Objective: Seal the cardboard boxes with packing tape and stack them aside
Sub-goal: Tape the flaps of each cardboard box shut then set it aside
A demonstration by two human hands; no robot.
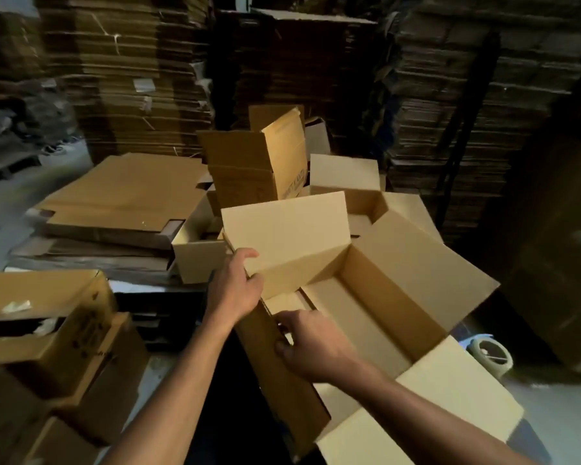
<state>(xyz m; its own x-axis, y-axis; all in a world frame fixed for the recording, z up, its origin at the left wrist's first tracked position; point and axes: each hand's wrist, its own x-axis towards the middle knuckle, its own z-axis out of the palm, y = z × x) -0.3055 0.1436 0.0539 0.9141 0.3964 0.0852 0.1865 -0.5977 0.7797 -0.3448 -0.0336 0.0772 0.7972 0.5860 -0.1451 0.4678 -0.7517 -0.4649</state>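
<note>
An open, light brown cardboard box [366,317] stands in front of me with its flaps spread out. My left hand [237,285] grips the lower corner of the far-left flap [285,233], which stands upright. On the box's near-left rim my right hand [311,345] holds the top edge, fingers curled over it. A roll of packing tape [492,355] lies on the floor to the right of the box, apart from both hands.
Several open boxes [259,162] crowd behind the held one. Flat cardboard sheets [121,199] lie stacked at the left. A dark-printed box [47,317] sits at my near left. Tall stacks of flattened cartons [467,95] wall the back and right.
</note>
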